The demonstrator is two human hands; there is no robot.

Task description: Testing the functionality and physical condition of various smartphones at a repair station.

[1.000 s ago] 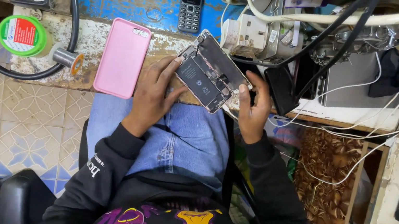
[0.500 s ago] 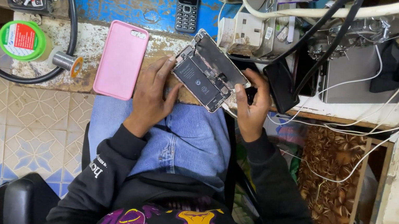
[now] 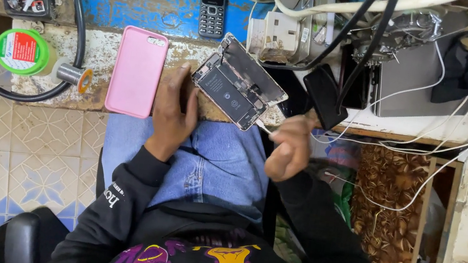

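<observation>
The opened phone (image 3: 234,85), its insides showing, lies tilted at the front edge of the workbench (image 3: 95,46), one corner hanging out over the lap. The left hand (image 3: 175,110) rests against its left side, fingers loosely curled on the bench edge. The right hand (image 3: 288,146) hovers just off the phone's lower right corner, fingers bunched narrow by a thin white cable (image 3: 406,139); whether they pinch it I cannot tell. A pink phone case (image 3: 136,72) lies close on the left. A small keypad phone (image 3: 212,6), a white plug block (image 3: 275,39) and a black charger (image 3: 324,95) crowd the far side and right.
</observation>
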